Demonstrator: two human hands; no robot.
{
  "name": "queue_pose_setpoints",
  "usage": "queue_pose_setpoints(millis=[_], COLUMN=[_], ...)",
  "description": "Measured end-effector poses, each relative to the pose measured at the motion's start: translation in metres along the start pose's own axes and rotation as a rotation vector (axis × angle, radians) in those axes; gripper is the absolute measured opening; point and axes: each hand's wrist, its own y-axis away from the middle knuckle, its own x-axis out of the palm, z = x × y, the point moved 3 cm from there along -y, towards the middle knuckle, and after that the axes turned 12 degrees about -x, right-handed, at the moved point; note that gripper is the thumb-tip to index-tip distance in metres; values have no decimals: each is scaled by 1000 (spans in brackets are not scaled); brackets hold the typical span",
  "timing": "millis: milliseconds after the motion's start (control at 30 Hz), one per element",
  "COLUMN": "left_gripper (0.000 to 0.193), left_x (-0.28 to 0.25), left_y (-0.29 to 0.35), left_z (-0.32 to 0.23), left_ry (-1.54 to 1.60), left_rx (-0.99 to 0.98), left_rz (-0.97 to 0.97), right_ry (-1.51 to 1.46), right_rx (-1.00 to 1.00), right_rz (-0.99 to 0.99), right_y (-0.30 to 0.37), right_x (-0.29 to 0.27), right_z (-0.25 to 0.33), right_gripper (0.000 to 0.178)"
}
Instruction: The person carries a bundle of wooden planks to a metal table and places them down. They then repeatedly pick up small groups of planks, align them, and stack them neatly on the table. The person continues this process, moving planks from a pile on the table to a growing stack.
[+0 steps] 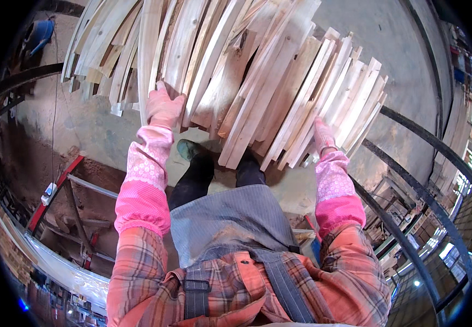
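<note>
Two gloved hands carry a broad bundle of pale wooden slats point(257, 71), held out in front of the body above a concrete floor point(388, 49). Left hand point(165, 106), in a pink glove, is closed around the near ends of slats at the left of the bundle, fingers wrapped over the wood and pressed to it. Right hand point(323, 136), also gloved in pink, lies against the near ends at the right of the bundle; its fingers are hidden behind the slats (grip there cannot be determined). Between the two grips the slat ends fan out unevenly, some hanging lower toward the body than others. Beyond the grips the slats run away from the person and spread wide toward the far left. Below the bundle, between the hands, a dark boot point(189, 148) stands on the floor. Pink patterned sleeve covers point(143, 191) cover both forearms over a plaid shirt, with a grey apron point(230, 218) beneath.
</note>
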Motion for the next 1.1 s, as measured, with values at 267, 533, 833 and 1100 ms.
queue_pose_setpoints(millis=[267, 533, 833, 1100], left_gripper=[82, 45, 33, 34], left_x=[8, -25, -188, -210], left_y=[103, 134, 477, 500], left_z=[-176, -149, -118, -83], left_ry=[142, 204, 456, 936], left_rx=[321, 300, 1241, 789], left_rz=[244, 143, 1018, 459], right_ry=[178, 189, 894, 1291], right_rx=[-220, -197, -1052, -1712], right_rz=[-423, -178, 113, 99], right_y=[50, 46, 111, 314], right_x=[-14, -77, -223, -101], right_z=[49, 137, 398, 499], right_gripper=[97, 75, 49, 40])
